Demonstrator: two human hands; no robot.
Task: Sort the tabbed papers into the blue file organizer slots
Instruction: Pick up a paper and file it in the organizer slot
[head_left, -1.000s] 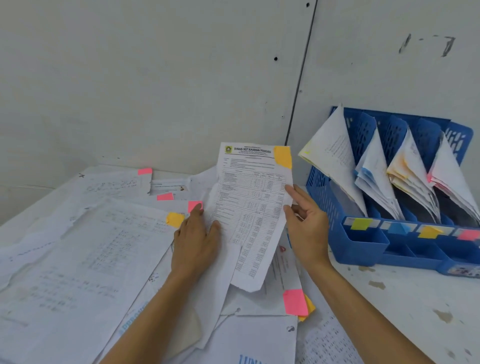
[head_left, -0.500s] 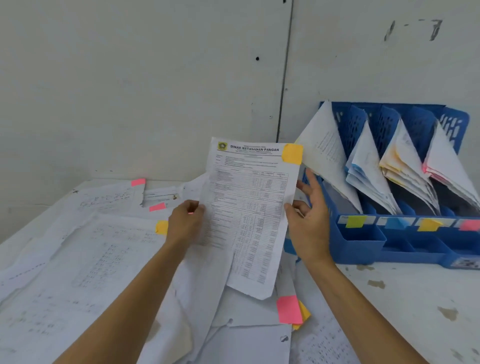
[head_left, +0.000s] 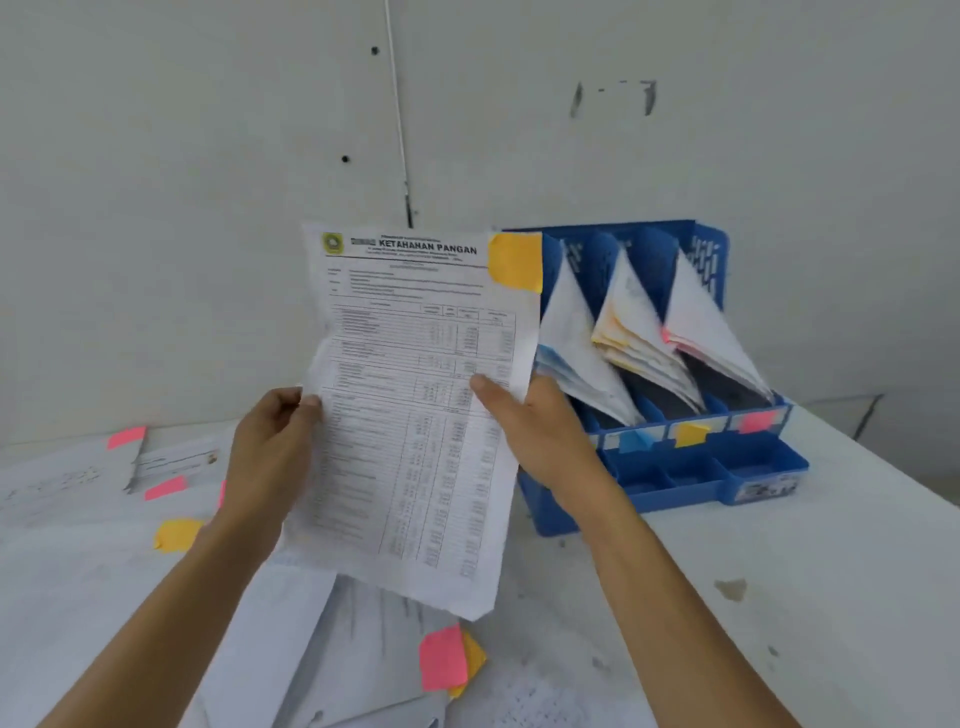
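I hold a printed sheet (head_left: 410, 415) headed "Ketahanan Pangan" upright in front of me; an orange tab (head_left: 515, 260) sticks to its top right corner. My left hand (head_left: 270, 457) pinches its left edge, and my right hand (head_left: 535, 436) grips its right edge with the thumb on the front. Behind and to the right stands the blue file organizer (head_left: 675, 467), its slots filled with leaning papers. Blue, orange (head_left: 690, 434) and pink (head_left: 756, 420) labels mark the slot fronts; the leftmost slot is hidden behind the sheet.
Loose papers with pink (head_left: 126, 436) and orange (head_left: 176, 534) tabs cover the white table (head_left: 779, 597) at left and below the sheet. A pink tab over an orange one (head_left: 441, 657) lies near the front. A grey wall stands close behind.
Both hands have lifted the sheet off the pile and raised it upright, moving it right so it now covers the organizer's left slot. The view has shifted toward the organizer.
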